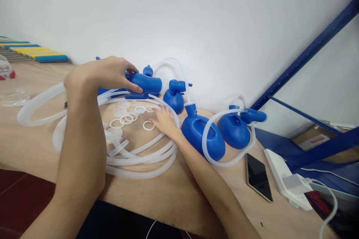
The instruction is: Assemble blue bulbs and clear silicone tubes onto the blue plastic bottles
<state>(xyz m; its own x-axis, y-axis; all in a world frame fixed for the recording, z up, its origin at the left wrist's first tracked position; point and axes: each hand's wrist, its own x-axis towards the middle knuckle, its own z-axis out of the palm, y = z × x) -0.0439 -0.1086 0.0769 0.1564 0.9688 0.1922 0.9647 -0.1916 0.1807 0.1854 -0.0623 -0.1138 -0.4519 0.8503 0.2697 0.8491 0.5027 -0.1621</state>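
My left hand [116,73] is closed around a blue plastic spout [147,83] with a wide round mouth that points right. Fingers reaching over the table, my right hand [165,121] lies low among the white rings [128,119], its fingertips beside a ring [148,125]. Several rings and translucent discs [120,112] are scattered between the hands. A long coil of translucent hose [151,158] loops around them and passes under my right wrist. Just right of that hand stands a blue urinal bottle [193,130] with a handle hole.
Further blue bottles, one at the wall [173,101] and one with a hose [234,134], stand behind and right. A phone [258,177] and a white power strip [286,179] lie at the right, near a blue metal shelf [305,67]. Coloured tubes [33,50] are far left.
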